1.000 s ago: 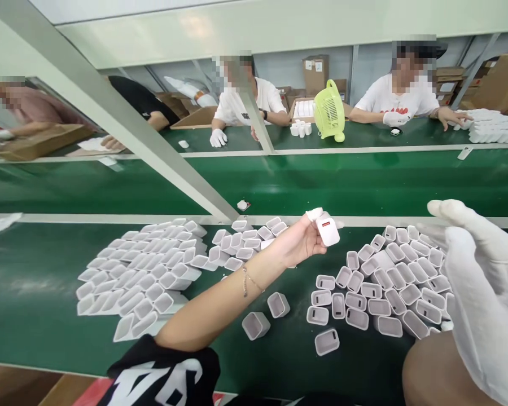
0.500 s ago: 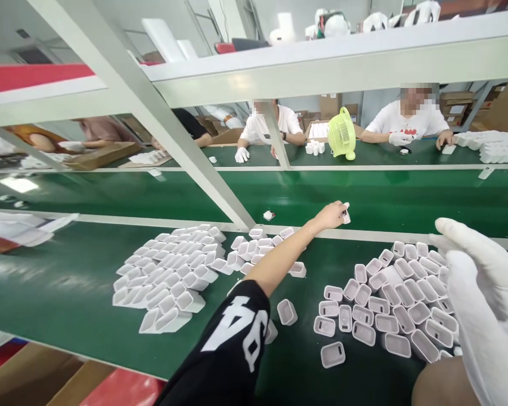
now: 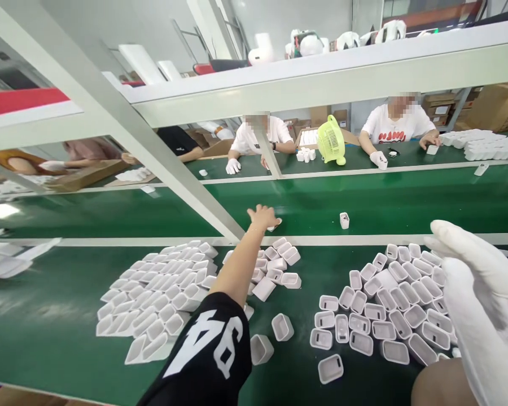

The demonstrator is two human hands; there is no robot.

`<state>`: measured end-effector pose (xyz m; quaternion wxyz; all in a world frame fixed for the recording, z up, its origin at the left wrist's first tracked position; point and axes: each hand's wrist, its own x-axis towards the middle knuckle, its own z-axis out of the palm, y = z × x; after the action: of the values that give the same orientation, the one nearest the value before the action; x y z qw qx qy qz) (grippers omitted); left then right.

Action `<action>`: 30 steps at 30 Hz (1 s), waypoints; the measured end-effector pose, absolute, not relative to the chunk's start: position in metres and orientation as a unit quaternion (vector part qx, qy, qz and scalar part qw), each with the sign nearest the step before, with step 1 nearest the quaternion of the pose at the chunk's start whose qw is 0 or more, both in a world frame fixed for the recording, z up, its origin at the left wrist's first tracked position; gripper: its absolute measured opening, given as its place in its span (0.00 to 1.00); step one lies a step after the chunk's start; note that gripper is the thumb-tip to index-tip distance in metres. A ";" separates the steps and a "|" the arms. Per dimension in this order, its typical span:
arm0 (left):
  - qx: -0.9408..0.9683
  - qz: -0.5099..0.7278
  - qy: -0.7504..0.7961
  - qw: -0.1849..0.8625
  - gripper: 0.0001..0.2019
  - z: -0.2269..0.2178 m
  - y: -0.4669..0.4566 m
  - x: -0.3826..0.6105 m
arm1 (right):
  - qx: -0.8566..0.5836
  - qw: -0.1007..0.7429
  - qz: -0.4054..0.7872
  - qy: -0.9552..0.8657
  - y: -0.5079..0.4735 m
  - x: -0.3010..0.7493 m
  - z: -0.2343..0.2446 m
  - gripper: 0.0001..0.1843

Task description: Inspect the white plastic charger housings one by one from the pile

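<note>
My bare left hand (image 3: 262, 217) reaches over the green conveyor belt (image 3: 309, 197) with fingers spread. Right at its fingertips lies a small white part (image 3: 275, 226), partly covered by the hand, and I cannot tell what kind it is. Farther right on the belt stands a small white plastic case (image 3: 344, 220) with a dark mark on it, apart from both hands. In a white glove, my right hand (image 3: 478, 299) hovers at the right edge, fingers stretched and thumb apart, with nothing visible in it. Beside it are many open white plastic shells (image 3: 400, 324).
More white shells (image 3: 165, 287) sit packed at the left, with a looser group (image 3: 279, 262) near the post. A slanted metal post (image 3: 152, 146) and a shelf beam (image 3: 305, 84) cross the view. Opposite, co-workers (image 3: 398, 124) sit near a yellow-green fan (image 3: 331, 141).
My left hand has let go of the white case, which now stands on the belt, and has moved left to the small white part. My right hand has hardly moved.
</note>
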<state>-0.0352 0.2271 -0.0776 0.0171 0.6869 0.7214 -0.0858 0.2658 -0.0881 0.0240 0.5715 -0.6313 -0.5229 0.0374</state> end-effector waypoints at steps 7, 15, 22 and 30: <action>0.681 -0.103 0.724 0.022 0.19 -0.109 0.209 -0.062 | -0.655 0.547 0.066 -0.517 -0.082 0.261 0.024 0.18; 0.813 0.048 0.580 0.002 0.16 -0.073 0.187 -0.018 | -0.592 0.553 0.205 -0.550 -0.055 0.250 0.023 0.16; 0.948 0.265 0.173 -0.045 0.20 0.009 0.103 0.027 | -0.450 0.566 0.472 -0.504 -0.017 0.220 0.005 0.25; 0.960 0.258 0.103 -0.025 0.26 0.029 0.084 0.026 | -0.381 0.597 0.546 -0.448 -0.016 0.206 0.003 0.16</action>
<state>0.0259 0.0844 0.0286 -0.0253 0.9602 0.1027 0.2585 0.2058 -0.0161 0.0027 0.5971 -0.3811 -0.4479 0.5455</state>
